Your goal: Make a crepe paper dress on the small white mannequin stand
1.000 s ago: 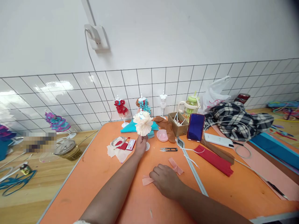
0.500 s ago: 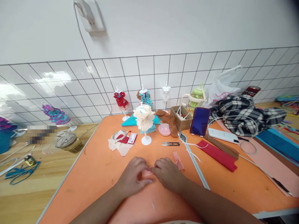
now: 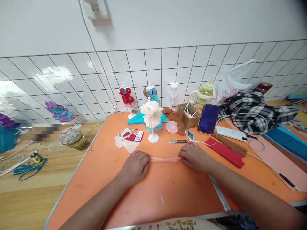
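A thin, pale pink strip [image 3: 166,159] of paper or cloth stretches sideways between my two hands, just above or on the orange table. My left hand [image 3: 136,166] is closed on its left end, fingers curled down. On the right end, my right hand [image 3: 197,157] pinches the strip. Behind it stands a miniature white dress form with a cream ruffled flower dress [image 3: 151,115]. Thread snips [image 3: 178,141] with black handles lie a little beyond the strip, left of my right hand's fingertips.
Cream scraps [image 3: 127,145] and a small box [image 3: 139,136] lie at left. Further back are a pink dish [image 3: 172,127], a cardboard box [image 3: 189,116], a phone [image 3: 208,119] and dressed forms [image 3: 127,97]. A red folded strip [image 3: 225,153] lies at right.
My hands have moved apart and slightly forward, with the pink strip now drawn out between them. The loose pink piece beside my right hand no longer shows where it lay.
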Demonstrator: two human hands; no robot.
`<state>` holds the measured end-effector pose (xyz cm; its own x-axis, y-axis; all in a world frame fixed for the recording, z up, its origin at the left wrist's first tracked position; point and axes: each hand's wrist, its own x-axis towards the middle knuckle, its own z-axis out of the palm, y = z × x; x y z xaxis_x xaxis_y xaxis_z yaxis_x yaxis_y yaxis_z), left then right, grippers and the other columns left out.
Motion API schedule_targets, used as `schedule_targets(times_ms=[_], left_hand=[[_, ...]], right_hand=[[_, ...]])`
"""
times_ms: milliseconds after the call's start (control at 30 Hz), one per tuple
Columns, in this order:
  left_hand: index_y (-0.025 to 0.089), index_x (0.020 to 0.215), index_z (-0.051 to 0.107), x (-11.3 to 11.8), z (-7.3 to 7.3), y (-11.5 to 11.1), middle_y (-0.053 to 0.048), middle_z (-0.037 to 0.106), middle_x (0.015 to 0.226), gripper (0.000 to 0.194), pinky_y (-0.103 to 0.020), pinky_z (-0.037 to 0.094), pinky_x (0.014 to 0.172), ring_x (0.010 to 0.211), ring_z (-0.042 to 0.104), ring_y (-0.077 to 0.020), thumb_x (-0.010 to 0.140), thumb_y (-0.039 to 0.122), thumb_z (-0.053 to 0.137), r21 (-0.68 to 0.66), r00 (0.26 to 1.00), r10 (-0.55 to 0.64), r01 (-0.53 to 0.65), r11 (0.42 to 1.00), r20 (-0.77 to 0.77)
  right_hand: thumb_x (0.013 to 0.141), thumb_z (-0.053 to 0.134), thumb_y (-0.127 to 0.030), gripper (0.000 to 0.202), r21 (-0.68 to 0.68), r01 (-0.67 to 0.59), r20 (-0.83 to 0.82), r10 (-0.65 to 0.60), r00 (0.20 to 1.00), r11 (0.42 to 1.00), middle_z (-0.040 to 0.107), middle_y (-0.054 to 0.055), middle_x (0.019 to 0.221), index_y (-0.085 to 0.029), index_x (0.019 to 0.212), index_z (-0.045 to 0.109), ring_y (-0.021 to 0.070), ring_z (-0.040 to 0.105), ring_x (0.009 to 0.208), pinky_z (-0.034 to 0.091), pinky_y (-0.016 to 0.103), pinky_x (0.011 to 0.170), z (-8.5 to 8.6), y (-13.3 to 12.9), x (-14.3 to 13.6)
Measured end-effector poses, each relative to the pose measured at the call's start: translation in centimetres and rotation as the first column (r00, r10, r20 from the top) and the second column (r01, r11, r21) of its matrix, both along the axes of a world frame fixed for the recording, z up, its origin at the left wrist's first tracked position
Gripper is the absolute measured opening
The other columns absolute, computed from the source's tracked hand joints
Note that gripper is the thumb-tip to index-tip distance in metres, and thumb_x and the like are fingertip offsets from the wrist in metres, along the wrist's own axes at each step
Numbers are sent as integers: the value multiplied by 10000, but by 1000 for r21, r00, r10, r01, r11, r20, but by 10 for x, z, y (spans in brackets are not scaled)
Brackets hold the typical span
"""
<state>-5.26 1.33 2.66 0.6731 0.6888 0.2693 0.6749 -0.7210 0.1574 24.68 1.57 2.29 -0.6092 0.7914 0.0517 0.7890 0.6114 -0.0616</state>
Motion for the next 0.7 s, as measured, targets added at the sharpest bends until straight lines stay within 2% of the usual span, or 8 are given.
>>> schedule_targets(times_ms=[100,167,233,267,333,500,600,700], left_hand=[[183,868,606,-5,23,9,-50,673,850,160,-331,449,767,804,603,-182,855,135,454,204,997,27,-41,978,72],[188,902,597,-13,33,9,-34,692,878,114,-323,452,806,835,618,-173,839,130,521,371,992,20,-64,926,121],[198,955,591,-25,34,5,-27,707,930,159,-332,447,859,883,627,-175,816,121,582,502,992,3,-65,862,124],[201,980,590,-32,31,1,-28,710,958,189,-342,440,886,917,628,-181,809,119,600,533,995,-2,-52,844,100],[199,998,597,-47,17,-6,-29,714,970,199,-359,422,924,930,631,-181,820,111,589,531,1000,-3,-6,847,16],[189,967,626,-85,-20,-24,-45,712,947,287,-455,322,1039,942,628,-183,868,23,414,375,986,-26,87,923,-163],[196,993,632,-101,-28,-30,-47,711,960,334,-502,257,1082,974,622,-189,868,8,386,314,981,-45,104,944,-191],[203,1016,634,-109,-29,-33,-44,709,981,343,-502,230,1101,985,621,-181,876,24,378,273,980,-34,88,958,-195]], right_hand=[[881,487,-184,171,261,87,-26,-83,996,961,653,35,797,-203,797,636,170,556,832,269,391,937,25,12,6],[886,491,-181,151,471,164,-123,-119,985,867,672,38,861,-208,857,637,174,557,865,270,400,968,38,11,6],[870,525,-190,124,609,170,-199,-59,978,775,680,40,984,-223,913,636,187,553,941,270,413,998,39,4,4],[863,535,-196,132,636,143,-206,-12,978,759,673,40,1050,-232,941,635,194,549,981,261,430,1017,35,0,3],[865,523,-214,209,601,60,-175,58,983,797,631,51,1183,-240,1049,617,211,534,1057,232,474,1050,19,-9,-1],[876,437,-176,490,380,-51,-98,95,991,924,440,104,1416,-186,1364,414,256,404,1256,246,482,1045,-19,-12,-13],[876,411,-146,513,301,-60,-140,107,984,952,410,98,1438,-173,1387,379,247,364,1288,257,456,1037,-22,-3,-22],[870,449,-186,449,196,-92,-205,133,970,976,495,102,1360,-186,1319,462,239,420,1222,292,423,995,-18,10,-35]])
